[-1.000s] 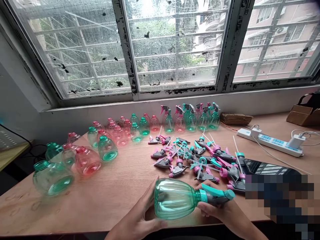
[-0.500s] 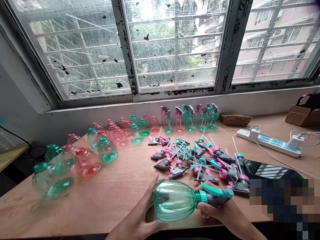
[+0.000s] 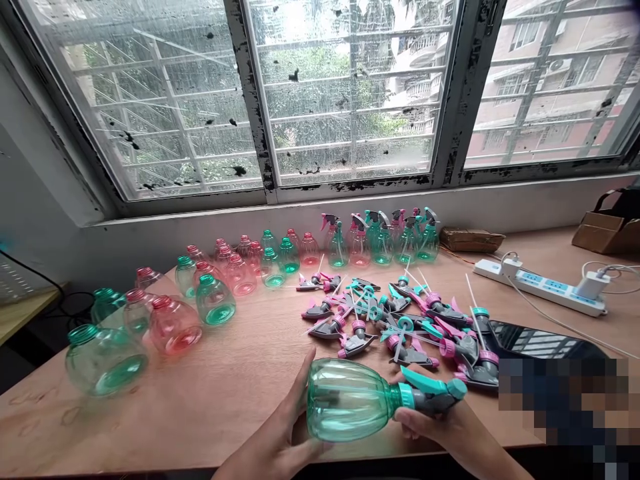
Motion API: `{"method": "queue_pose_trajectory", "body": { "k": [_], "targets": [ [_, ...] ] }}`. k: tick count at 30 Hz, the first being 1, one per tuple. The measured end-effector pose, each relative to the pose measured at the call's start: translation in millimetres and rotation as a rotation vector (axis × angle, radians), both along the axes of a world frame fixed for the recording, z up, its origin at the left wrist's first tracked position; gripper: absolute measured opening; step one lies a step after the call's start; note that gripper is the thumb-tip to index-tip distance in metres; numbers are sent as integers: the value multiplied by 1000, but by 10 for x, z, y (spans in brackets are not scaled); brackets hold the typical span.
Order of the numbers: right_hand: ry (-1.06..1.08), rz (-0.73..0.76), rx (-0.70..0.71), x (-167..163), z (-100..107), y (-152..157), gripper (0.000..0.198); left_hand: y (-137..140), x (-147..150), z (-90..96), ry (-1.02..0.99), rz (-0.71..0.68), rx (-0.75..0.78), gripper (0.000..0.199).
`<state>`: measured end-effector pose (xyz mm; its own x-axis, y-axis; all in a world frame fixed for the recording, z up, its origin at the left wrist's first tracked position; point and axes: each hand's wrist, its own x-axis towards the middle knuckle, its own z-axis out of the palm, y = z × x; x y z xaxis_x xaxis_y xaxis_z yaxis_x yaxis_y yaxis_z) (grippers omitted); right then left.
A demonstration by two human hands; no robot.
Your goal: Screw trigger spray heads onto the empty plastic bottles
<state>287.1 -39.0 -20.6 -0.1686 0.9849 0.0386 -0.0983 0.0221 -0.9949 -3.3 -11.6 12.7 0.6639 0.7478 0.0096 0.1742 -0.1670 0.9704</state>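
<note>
A clear green spray bottle (image 3: pixel 347 401) lies sideways in my two hands near the table's front edge, its base to the left. Its teal and grey trigger head (image 3: pixel 433 392) sits on the neck. My left hand (image 3: pixel 283 427) cups the base end, thumb and fingers around it. The neck and teal collar are gripped by my right hand (image 3: pixel 435 423), whose fingers are partly hidden behind the trigger head. Just beyond the bottle lies a pile of loose pink, teal and grey trigger heads (image 3: pixel 357 339) with thin white tubes.
Several open pink and green bottles (image 3: pixel 175 325) stand at the left. Bottles with trigger heads (image 3: pixel 383 243) line the wall under the window. A white power strip (image 3: pixel 543 285), a dark glossy object (image 3: pixel 550 347) and a cardboard box (image 3: pixel 607 223) are at the right.
Almost nothing differs. The spray bottle and both hands keep the same grip and place, with only a very slight shift.
</note>
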Motion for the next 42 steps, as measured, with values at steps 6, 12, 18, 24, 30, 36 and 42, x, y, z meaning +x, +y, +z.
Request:
{"method": "queue_pose_trajectory", "body": {
  "k": [6, 12, 18, 24, 30, 36, 42],
  "targets": [
    [-32, 22, 10, 17, 14, 10, 34, -1, -12, 11, 58, 14, -21, 97],
    [-26, 10, 17, 7, 6, 2, 35, 6, 0, 34, 67, 30, -38, 95],
    [-57, -14, 9, -16, 51, -8, 35, -4, 10, 42, 14, 5, -26, 99],
    [-45, -9, 8, -36, 84, -7, 36, 0, -14, 19, 38, 5, -49, 93],
    [-44, -25, 0, -39, 67, -16, 36, -14, -4, -16, -4, 10, -11, 90],
    [-36, -3, 7, -23, 55, 6, 34, 9, -24, 30, 49, 7, -41, 97],
    [-44, -44, 2, -29, 20, -15, 35, -10, 8, 22, -53, 7, -40, 89]
  ]
}}
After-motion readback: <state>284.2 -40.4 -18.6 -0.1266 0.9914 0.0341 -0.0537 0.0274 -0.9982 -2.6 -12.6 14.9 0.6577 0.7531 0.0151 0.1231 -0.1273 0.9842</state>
